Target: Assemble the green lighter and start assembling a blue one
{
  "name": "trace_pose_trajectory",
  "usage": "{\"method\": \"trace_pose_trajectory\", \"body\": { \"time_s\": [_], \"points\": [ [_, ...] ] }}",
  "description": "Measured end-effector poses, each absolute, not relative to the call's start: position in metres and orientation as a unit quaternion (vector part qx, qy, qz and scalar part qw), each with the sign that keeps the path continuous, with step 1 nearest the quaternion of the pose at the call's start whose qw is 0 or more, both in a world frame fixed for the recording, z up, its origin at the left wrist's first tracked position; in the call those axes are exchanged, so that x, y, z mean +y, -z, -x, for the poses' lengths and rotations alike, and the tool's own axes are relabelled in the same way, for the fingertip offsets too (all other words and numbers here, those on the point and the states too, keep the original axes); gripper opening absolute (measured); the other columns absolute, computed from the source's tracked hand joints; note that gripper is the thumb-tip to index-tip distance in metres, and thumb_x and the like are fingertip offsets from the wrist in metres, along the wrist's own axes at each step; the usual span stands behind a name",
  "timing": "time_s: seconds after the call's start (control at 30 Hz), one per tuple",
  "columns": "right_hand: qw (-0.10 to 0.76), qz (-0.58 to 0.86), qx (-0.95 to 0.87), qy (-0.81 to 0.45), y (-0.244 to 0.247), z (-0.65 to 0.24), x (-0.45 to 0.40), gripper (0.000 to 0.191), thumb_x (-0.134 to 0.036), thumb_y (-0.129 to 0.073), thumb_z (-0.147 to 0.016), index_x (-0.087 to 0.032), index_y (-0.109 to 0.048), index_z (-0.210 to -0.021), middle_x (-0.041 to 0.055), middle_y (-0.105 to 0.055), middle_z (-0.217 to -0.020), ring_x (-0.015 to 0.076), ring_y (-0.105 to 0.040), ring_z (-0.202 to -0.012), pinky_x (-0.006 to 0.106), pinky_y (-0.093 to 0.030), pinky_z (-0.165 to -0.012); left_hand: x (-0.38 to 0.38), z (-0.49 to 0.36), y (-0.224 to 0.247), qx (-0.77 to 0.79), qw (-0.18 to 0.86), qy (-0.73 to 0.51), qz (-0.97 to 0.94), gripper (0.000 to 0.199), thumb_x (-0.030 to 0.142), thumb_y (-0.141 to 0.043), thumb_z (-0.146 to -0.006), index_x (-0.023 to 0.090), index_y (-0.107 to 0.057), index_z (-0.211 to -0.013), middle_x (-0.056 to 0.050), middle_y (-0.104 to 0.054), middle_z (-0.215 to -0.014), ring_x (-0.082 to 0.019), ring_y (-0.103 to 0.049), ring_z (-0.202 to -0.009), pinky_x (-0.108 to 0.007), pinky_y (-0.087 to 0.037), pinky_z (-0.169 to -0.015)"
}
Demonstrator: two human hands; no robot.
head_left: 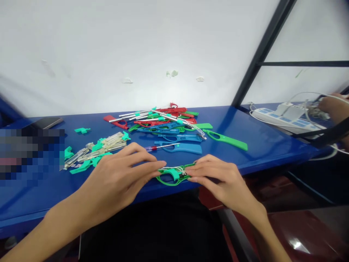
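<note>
Close to the front edge of the blue table, a green half-shell of a long-necked lighter (168, 182) lies between my hands, with a teal trigger (174, 174) and thin white wires inside it. My left hand (122, 171) has its fingers closed on the left end of the shell. At the other end, the fingers of my right hand (215, 174) pinch the handle part, hiding most of it. Just behind them lie a screwdriver (153, 148) and a blue lighter shell (188, 147). Clear fuel tanks (109, 145) and teal triggers (83, 166) lie beyond my left hand.
A pile of red, blue and green lighter shells with metal rods (160, 120) lies near the wall. One green shell (229, 140) is right of it. Rightward are a black frame (253, 65), a power strip (286, 120) and another person's hand (334, 103).
</note>
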State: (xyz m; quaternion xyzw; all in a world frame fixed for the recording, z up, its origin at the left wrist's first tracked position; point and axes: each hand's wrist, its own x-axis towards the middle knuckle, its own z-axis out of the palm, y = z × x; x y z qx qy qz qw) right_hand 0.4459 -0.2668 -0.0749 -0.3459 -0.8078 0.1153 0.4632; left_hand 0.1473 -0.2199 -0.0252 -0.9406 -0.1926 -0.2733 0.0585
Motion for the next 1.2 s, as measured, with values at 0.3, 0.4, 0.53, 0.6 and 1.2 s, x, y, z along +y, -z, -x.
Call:
{"method": "trace_pose_trajectory", "body": {
  "time_s": [0.3,0.4,0.53,0.6,1.2],
  "points": [
    [0.471,0.348,-0.801,-0.121,0.077,-0.446,-0.267,0.023,-0.013,-0.081,-0.097,-0.027,-0.086,-0.114,-0.001,-0.088,-0.107,0.0213,-0.077,-0.097,0.036,-0.063,-0.095,-0.233,-0.129,0.032,-0.317,0.064,0.209,0.923,0.031,0.031,-0.048,-0.115,0.022,-0.072,-0.131,-0.01,-0.073,-0.125,-0.032,-0.064,-0.118,-0.051,-0.052,-0.101],
    [0.471,0.354,-0.798,-0.127,0.077,-0.446,-0.268,0.023,-0.014,-0.081,-0.097,-0.029,-0.086,-0.114,-0.0015,-0.088,-0.107,0.0223,-0.077,-0.097,0.037,-0.063,-0.094,-0.231,-0.125,0.033,-0.331,0.064,0.2,0.92,0.037,0.037,-0.043,-0.115,0.021,-0.075,-0.126,-0.011,-0.075,-0.117,-0.034,-0.067,-0.112,-0.052,-0.056,-0.095],
    [0.472,0.356,-0.796,-0.129,0.077,-0.446,-0.268,0.025,-0.014,-0.08,-0.097,-0.03,-0.085,-0.115,-0.0021,-0.088,-0.107,0.0227,-0.077,-0.098,0.038,-0.063,-0.094,-0.228,-0.119,0.034,-0.341,0.075,0.192,0.917,0.039,0.04,-0.043,-0.115,0.023,-0.076,-0.125,-0.012,-0.077,-0.115,-0.035,-0.07,-0.11,-0.055,-0.057,-0.094],
    [0.474,0.356,-0.794,-0.132,0.077,-0.446,-0.268,0.025,-0.014,-0.08,-0.097,-0.031,-0.086,-0.114,-0.0025,-0.088,-0.106,0.0228,-0.077,-0.098,0.038,-0.063,-0.094,-0.226,-0.117,0.037,-0.341,0.071,0.185,0.919,0.036,0.039,-0.046,-0.115,0.024,-0.076,-0.126,-0.011,-0.076,-0.118,-0.035,-0.07,-0.112,-0.055,-0.057,-0.095],
    [0.472,0.363,-0.793,-0.13,0.078,-0.447,-0.268,0.024,-0.018,-0.08,-0.098,-0.033,-0.086,-0.115,-0.0008,-0.088,-0.106,0.0255,-0.079,-0.098,0.042,-0.066,-0.093,-0.232,-0.114,0.031,-0.329,0.03,0.17,0.928,0.04,0.023,-0.04,-0.113,0.032,-0.075,-0.131,-0.005,-0.074,-0.112,-0.022,-0.072,-0.088,-0.034,-0.058,-0.076]
  ]
}}
